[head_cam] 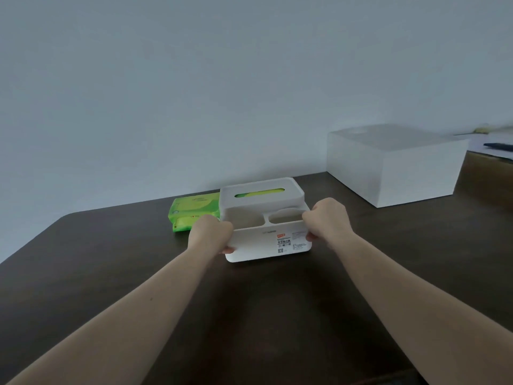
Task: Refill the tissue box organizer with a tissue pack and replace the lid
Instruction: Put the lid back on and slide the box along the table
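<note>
A white tissue box organizer (266, 243) stands on the dark table, its labelled front wall facing me. Its white lid (258, 187) sits on the rear section, and green shows through the lid's slot. Two front compartments look bare. My left hand (211, 232) grips the organizer's left end and my right hand (324, 220) grips its right end. A green tissue pack (191, 212) lies on the table just left of and behind the organizer, partly hidden by it and my left hand.
A large white box (394, 165) stands at the back right on the dark brown table (249, 315). Beyond it, at the far right edge, lie papers and a dark pen-like object (498, 146). A pale wall rises behind the table.
</note>
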A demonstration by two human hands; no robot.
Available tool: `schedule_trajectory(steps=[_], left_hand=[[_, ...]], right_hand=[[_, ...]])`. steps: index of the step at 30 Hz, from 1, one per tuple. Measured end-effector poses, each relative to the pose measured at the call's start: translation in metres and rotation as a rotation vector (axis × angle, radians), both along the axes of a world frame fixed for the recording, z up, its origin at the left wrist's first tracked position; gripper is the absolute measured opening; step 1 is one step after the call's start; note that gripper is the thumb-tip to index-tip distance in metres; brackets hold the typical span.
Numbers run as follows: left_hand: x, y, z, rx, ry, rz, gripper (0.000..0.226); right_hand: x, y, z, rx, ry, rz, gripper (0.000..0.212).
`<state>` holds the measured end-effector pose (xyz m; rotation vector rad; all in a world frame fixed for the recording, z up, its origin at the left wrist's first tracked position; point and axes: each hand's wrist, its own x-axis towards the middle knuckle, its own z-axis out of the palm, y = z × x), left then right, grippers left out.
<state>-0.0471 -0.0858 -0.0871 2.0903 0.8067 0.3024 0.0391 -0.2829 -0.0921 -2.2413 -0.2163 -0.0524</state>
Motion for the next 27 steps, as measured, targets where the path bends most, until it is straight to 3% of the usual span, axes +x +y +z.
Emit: schedule_trajectory(steps=[8,16,27], left_hand=[[0.099,-0.025,0.006,0.124,-0.013,-0.066,0.021],[0.202,-0.038,0.005,0.101,-0.059,-0.087,0.02],[0.271,-0.048,-0.007,0.116,-0.09,-0.157,0.02]], right_hand=[[0.081,-0.022,0.001,0.098,-0.001,-0.102,0.023],[0.173,-0.029,0.009,0.086,0.008,-0.189,0.021],[0.227,-0.027,-0.004,-0.04,-0.127,-0.321,0.018]])
